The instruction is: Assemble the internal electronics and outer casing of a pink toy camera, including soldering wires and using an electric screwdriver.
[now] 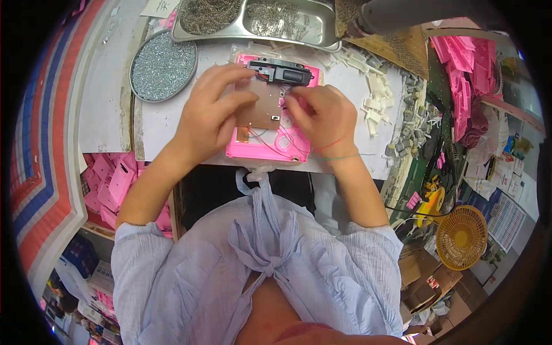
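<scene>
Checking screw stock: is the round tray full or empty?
Full. The round tray at the left hand's side is covered rim to rim with small silver screws; no bare bottom shows.

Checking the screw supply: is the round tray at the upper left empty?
No, the round tray is filled nearly to its rim with small silvery screws, beside the left hand.
</scene>
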The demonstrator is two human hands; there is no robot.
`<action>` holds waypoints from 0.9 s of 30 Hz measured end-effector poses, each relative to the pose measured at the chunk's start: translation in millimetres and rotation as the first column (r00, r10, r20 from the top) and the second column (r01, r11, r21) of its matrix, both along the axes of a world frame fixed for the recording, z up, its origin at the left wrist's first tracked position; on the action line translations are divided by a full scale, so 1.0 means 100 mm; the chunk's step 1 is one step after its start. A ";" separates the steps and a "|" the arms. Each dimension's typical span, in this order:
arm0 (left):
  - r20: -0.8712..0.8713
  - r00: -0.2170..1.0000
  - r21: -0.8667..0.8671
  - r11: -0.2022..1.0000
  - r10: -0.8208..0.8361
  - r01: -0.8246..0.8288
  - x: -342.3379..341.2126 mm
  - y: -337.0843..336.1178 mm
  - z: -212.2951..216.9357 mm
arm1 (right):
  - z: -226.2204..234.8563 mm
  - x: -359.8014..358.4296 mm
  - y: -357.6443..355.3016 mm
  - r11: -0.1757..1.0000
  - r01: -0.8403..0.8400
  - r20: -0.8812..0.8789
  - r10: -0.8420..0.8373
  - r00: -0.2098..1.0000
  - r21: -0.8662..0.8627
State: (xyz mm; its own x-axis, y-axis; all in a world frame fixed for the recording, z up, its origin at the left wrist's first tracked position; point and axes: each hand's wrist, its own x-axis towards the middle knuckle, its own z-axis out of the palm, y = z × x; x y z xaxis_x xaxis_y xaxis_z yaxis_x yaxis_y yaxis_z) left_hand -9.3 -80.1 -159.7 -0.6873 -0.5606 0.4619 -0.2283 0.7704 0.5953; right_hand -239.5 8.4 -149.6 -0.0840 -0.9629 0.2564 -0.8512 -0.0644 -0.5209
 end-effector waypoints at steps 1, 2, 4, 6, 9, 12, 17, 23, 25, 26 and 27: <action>-0.024 1.000 0.020 1.000 -0.005 0.006 -0.02 0.04 -0.01 | 0.00 0.05 -0.04 0.999 0.007 -0.049 -0.005 0.999 0.035; -0.048 0.999 0.040 0.999 -0.010 0.012 -0.03 0.08 -0.01 | 0.01 0.08 -0.05 0.999 0.025 -0.053 -0.023 0.998 0.041; -0.048 0.999 0.041 0.999 0.006 -0.004 -0.01 0.16 -0.02 | 0.01 0.13 -0.07 0.998 0.043 -0.055 -0.040 0.998 0.049; -0.039 0.999 0.073 0.997 -0.008 0.010 0.02 0.19 -0.04 | 0.01 0.16 -0.09 0.994 0.085 -0.063 -0.080 0.995 0.071; -0.044 0.999 0.050 0.999 0.016 -0.014 0.03 0.19 -0.05 | -0.02 0.20 -0.08 0.992 0.111 -0.058 -0.107 0.993 0.061; -0.068 0.998 0.078 0.997 0.017 -0.012 0.04 0.21 -0.06 | 0.00 0.20 -0.05 0.990 0.126 0.017 -0.127 0.992 0.071; -0.068 0.998 0.126 0.992 0.017 -0.008 0.08 0.27 -0.12 | 0.01 0.21 -0.05 0.998 0.058 -0.093 -0.055 0.994 0.030; -0.108 0.994 0.129 0.992 0.013 0.001 0.10 0.28 -0.16 | 0.04 0.23 -0.05 1.000 0.006 -0.201 -0.002 0.980 0.020; -0.114 0.993 0.116 0.993 0.008 0.006 0.11 0.28 -0.15 | 0.06 0.21 -0.07 0.997 0.010 -0.211 0.006 0.978 0.071; -0.119 0.993 0.110 0.994 0.005 0.009 0.11 0.28 -0.14 | 0.06 0.19 -0.08 0.996 0.011 -0.199 0.007 0.980 0.087; -0.123 0.992 0.103 0.995 0.001 0.012 0.12 0.28 -0.12 | 0.06 0.17 -0.08 0.995 0.012 -0.188 0.007 0.982 0.101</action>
